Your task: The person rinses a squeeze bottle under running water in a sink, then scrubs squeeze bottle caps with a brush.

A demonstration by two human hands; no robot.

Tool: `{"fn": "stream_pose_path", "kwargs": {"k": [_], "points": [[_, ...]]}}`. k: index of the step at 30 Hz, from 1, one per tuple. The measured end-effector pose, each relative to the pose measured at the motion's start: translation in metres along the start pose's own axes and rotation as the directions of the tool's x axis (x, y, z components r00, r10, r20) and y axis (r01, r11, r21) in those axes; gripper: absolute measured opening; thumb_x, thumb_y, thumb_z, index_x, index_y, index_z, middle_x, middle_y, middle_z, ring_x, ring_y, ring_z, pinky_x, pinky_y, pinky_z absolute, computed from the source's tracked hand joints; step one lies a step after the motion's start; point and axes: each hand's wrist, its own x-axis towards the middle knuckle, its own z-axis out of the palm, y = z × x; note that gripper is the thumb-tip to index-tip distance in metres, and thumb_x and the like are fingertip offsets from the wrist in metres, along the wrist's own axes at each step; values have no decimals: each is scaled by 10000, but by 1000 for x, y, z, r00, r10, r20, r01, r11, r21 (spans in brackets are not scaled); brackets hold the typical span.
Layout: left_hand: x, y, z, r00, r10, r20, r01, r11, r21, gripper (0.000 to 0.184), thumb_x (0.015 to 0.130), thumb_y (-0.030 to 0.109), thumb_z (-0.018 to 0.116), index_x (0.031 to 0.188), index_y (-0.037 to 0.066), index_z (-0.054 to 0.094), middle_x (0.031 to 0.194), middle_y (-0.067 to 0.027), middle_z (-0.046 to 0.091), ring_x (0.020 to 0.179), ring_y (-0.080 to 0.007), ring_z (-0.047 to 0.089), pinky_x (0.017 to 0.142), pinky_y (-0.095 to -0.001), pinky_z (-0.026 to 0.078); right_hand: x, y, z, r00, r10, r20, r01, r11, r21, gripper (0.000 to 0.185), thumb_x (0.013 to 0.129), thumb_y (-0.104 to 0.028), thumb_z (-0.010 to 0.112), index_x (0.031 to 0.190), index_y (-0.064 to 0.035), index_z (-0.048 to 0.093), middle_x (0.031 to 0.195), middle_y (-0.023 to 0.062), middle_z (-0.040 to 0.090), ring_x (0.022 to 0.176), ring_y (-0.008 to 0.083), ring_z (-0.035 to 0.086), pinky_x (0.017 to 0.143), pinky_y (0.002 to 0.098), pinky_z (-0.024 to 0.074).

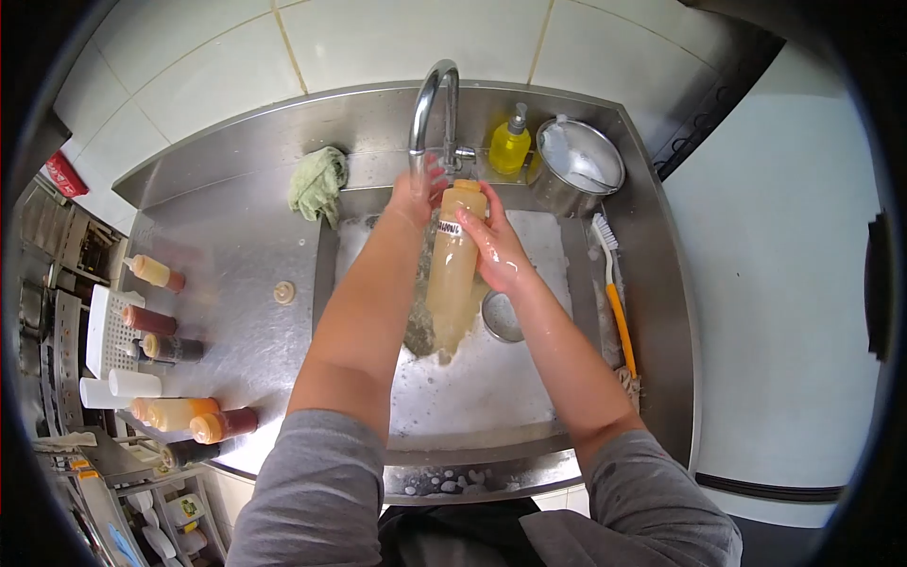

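My right hand (pixel 496 244) is wrapped round a labelled, tan squeeze bottle (pixel 455 260) over the sink (pixel 453 402). Cloudy liquid streams from the bottle's lower end into the basin, where the bottle and liquid blur together. Under the curved metal faucet (pixel 419 123), my left hand (pixel 418 194) has its fingers apart, beside the bottle's orange-tinted end, and holds nothing. A small round metal cup (pixel 502 316) lies in the sink, partly behind my right forearm.
A green cloth (pixel 318 183), yellow soap bottle (pixel 510 142) and metal pot (pixel 580 165) line the back. An orange-handled brush (pixel 618 298) lies at right. Several sauce bottles (pixel 224 425) and a white basket (pixel 111 331) stand left, near a small round cap (pixel 283 292).
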Motion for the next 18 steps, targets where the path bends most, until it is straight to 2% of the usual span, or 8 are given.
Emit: {"fn": "stream_pose_path", "kwargs": {"k": [1, 6, 9, 11, 12, 14, 16, 18], "points": [[3, 7, 10, 999, 28, 17, -27, 1000, -13, 439, 925, 373, 441, 1275, 107, 450, 1245, -117, 497, 1102, -285, 501, 917, -442, 422, -2, 4, -2, 999, -48, 22, 47, 998, 31, 808, 835, -121, 674, 1424, -118, 121, 1216, 116, 496, 1083, 181, 515, 916, 326, 429], [6, 20, 19, 998, -35, 44, 44, 978, -202, 448, 907, 400, 469, 1255, 117, 470, 1218, -106, 505, 1069, -260, 497, 889, -416, 421, 0, 20, -23, 986, -113, 120, 120, 991, -52, 727, 825, -73, 668, 1379, -106, 199, 1191, 78, 500, 1090, 168, 506, 937, 310, 414], [-44, 11, 2, 952, 180, 249, -240, 941, 237, 601, 896, 521, 478, 1303, 81, 441, 1186, -107, 530, 1026, -221, 534, 877, -357, 427, 4, 25, -15, 991, -107, 86, 113, 991, -73, 671, 821, -52, 662, 1344, -116, 247, 1190, 63, 497, 1104, 161, 496, 958, 312, 398], [-72, -8, -19, 967, 109, 230, -171, 948, 269, 617, 908, 529, 452, 1299, 52, 446, 1187, -110, 536, 1044, -208, 530, 895, -351, 419, 7, 25, -1, 944, -319, 82, 327, 938, -115, 635, 817, -74, 668, 1317, -119, 277, 1195, 80, 503, 1097, 177, 508, 948, 325, 408], [-81, -14, -29, 975, 51, 216, -114, 951, 288, 637, 919, 538, 425, 1294, 23, 450, 1188, -112, 543, 1062, -195, 526, 913, -344, 411, 10, 26, 4, 944, -316, 92, 325, 939, -113, 635, 817, -74, 668, 1317, -119, 277, 1195, 80, 503, 1097, 177, 508, 948, 325, 408], [-89, -35, -60, 990, -11, 139, -17, 979, 202, 641, 927, 536, 410, 1282, 4, 460, 1181, -109, 548, 1058, -183, 527, 912, -331, 414, 16, 30, 16, 914, -344, 218, 406, 750, -522, 618, 826, -32, 645, 1314, -113, 275, 1223, 81, 463, 1085, 153, 490, 914, 312, 431], [-95, -44, -89, 995, -74, 62, 68, 993, 91, 648, 935, 534, 394, 1270, -16, 469, 1173, -106, 553, 1054, -171, 529, 911, -318, 417, 25, 30, 23, 907, -347, 237, 415, 644, -643, 577, 794, -81, 706, 1247, -89, 349, 1145, 83, 511, 1037, 140, 512, 843, 307, 464], [-105, -45, -114, 961, -102, 258, 50, 978, 203, 632, 931, 533, 412, 1242, -10, 501, 1135, -99, 569, 1006, -151, 532, 876, -300, 436, 35, 19, 25, 950, -134, 281, 309, 518, -797, 480, 747, -156, 768, 1125, -48, 493, 1071, 86, 560, 972, 123, 533, 805, 293, 465]]}}
